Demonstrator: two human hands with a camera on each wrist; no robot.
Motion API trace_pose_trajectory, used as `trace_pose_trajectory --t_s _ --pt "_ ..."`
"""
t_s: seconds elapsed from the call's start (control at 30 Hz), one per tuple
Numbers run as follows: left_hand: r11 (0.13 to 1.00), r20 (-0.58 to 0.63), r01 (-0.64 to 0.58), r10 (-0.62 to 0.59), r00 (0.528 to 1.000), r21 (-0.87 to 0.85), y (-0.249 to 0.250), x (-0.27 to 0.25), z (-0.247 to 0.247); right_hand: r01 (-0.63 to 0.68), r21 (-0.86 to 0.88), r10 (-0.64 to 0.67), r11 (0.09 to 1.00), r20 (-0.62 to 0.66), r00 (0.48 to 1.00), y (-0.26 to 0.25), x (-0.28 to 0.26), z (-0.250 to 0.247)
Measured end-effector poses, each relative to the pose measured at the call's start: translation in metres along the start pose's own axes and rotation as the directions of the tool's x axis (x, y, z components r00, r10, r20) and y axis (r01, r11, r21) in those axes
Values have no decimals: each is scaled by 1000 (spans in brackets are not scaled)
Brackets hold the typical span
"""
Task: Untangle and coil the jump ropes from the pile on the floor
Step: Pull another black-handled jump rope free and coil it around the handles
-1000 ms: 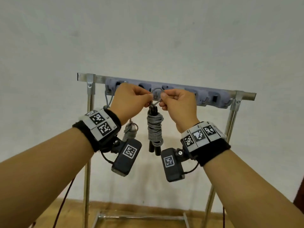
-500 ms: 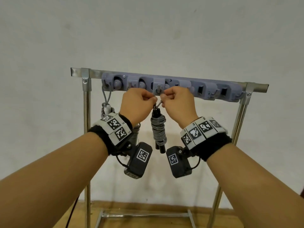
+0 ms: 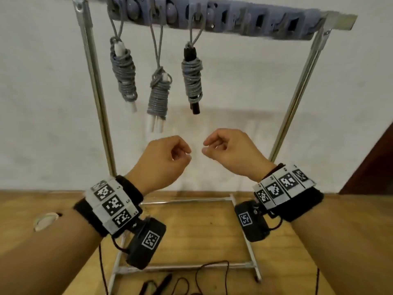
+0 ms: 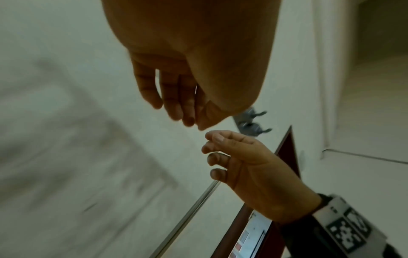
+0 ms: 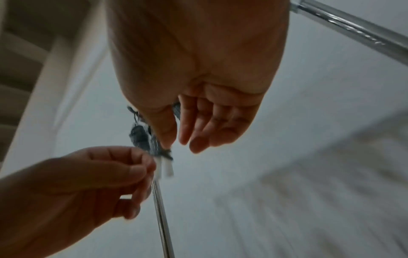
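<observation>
Three coiled grey jump ropes hang by loops from a grey hook rail (image 3: 234, 20). The left coil (image 3: 124, 75) and the middle coil (image 3: 158, 96) have white handles. The right coil (image 3: 192, 79) has black handles. Both hands float below the coils, apart from them. My left hand (image 3: 184, 155) has loosely curled fingers and holds nothing. My right hand (image 3: 209, 146) faces it a short gap away, also empty. The left wrist view shows the left hand (image 4: 187, 118) and right hand (image 4: 220, 153) with slack fingers. The middle coil (image 5: 143, 139) shows blurred behind the right hand (image 5: 189, 136).
The rail sits on a metal rack with upright posts (image 3: 95, 81) and a base frame (image 3: 185, 267) on the wooden floor. Dark thin cords and a dark handle (image 3: 163, 282) lie on the floor in front. A dark red door (image 3: 372, 162) stands at the right.
Both hands have let go of the black-handled coil's loop, which now hangs on the rail. The hands have dropped well below the coils and the view has tilted down.
</observation>
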State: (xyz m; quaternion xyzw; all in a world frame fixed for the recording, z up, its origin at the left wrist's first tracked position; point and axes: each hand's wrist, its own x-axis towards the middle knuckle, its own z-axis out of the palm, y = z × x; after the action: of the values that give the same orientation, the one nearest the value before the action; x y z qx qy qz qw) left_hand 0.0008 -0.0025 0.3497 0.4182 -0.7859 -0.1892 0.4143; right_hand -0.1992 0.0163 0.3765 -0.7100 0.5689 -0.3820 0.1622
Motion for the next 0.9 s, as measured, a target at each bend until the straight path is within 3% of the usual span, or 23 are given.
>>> trace_pose_trajectory --t_s 0.13,0.27,0.4,0.57,0.63,0.8,0.9 --pt "982 328 157 -182 927 103 -63 -71 52 -120 -88 139 989 258 956 60 -56 61" --pt "933 557 254 -357 750 256 -123 -142 105 -232 -182 291 955 447 846 126 -112 132" --pt "880 644 344 -475 600 328 -184 -207 155 -273 -259 375 927 585 719 187 -164 199" --pt "793 633 468 -600 489 390 -256 -260 204 -343 -281 441 896 649 620 248 -205 278" --pt "762 612 513 -635 471 396 -283 -270 218 -332 -289 438 898 657 614 266 -209 310" --pt "737 527 560 -669 524 379 -338 -277 254 -286 -285 404 915 643 650 304 -192 384" --pt "717 540 598 -682 493 359 -362 -280 272 -190 -263 321 946 667 672 325 -178 420"
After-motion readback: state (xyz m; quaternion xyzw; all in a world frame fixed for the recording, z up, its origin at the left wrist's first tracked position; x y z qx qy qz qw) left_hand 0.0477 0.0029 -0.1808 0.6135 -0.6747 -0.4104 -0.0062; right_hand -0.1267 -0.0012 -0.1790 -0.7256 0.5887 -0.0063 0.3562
